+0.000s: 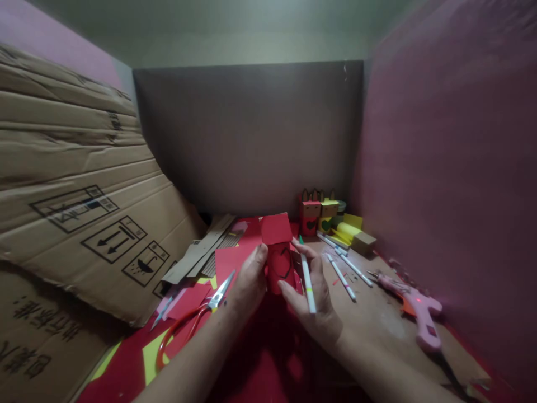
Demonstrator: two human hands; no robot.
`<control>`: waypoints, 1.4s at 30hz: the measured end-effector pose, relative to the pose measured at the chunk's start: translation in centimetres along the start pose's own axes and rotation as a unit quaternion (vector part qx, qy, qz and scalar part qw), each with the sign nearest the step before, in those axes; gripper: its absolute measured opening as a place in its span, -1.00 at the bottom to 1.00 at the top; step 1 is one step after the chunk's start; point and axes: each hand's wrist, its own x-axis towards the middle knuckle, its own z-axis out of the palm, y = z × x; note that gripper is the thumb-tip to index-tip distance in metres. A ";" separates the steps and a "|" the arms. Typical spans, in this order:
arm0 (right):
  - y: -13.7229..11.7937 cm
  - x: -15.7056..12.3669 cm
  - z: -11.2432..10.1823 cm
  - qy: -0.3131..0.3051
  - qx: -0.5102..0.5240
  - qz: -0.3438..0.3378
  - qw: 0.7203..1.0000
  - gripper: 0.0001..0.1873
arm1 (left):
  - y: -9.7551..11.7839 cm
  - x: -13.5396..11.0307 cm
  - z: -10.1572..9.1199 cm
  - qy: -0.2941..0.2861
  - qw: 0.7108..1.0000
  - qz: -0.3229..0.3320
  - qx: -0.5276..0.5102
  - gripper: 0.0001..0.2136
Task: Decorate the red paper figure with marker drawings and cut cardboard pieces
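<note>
At the far left, a corrugated cardboard panel [126, 210] printed with handling symbols is leaned over the work surface. Beside it, cut cardboard strips [205, 252] are stacked at a slant, and orange-handled scissors [216, 299] are laid, blades slightly parted, over red and yellow paper [151, 358]. At the centre, a red paper tube [276, 280] is held upright between the two hands, surmounted by a red block [276, 229]; a heart outline [284, 264] is drawn in dark line on the tube's front. The tube's left side is gripped by the left hand [247, 274], its thumb pressed near the upper edge. The lower right side is met by the thumb of the right hand [319, 305], in which a white marker pen [307, 282] is also clasped, its green tip directed upward, just right of the tube and apart from the outline. Behind, a red figure [309, 211] and a yellow figure [329, 210], each bearing a green heart, are stood side by side. Farther right, a yellow paper roll [349, 230], several capped white markers [342, 277] and a pink glue gun [423, 313] with a red light are placed.
</note>
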 end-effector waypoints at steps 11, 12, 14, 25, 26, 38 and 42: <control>0.4 -1.5 -0.6 0.005 -0.092 -0.069 0.993 -0.85 | -1.0 -0.1 -0.9 0.109 0.992 -0.007 -0.059 -0.66; 0.5 -1.7 -0.6 0.005 -0.086 -0.060 0.995 -0.83 | -1.1 -0.1 -0.9 0.109 0.992 -0.005 -0.063 -0.70; 0.9 -2.0 -0.4 0.017 -0.079 -0.032 0.996 -0.83 | -1.3 -0.2 -0.7 0.106 0.992 -0.004 -0.064 -0.75; 0.8 -2.3 -0.5 0.013 -0.109 -0.031 0.994 -0.81 | -1.7 -1.0 -0.8 0.085 0.995 0.023 0.039 -0.75; 0.8 -2.3 -0.5 0.007 -0.106 -0.034 0.994 -0.80 | -1.5 -1.1 -0.7 0.086 0.995 0.025 0.054 -0.75; 1.0 -2.6 -0.5 -0.021 -0.038 -0.013 0.999 -0.81 | -1.4 -1.4 -0.8 0.068 0.995 0.024 0.068 -0.75; 1.0 -2.6 -0.5 -0.025 -0.021 -0.027 0.999 -0.81 | -1.5 -1.3 -1.1 0.079 0.995 0.019 0.058 -0.75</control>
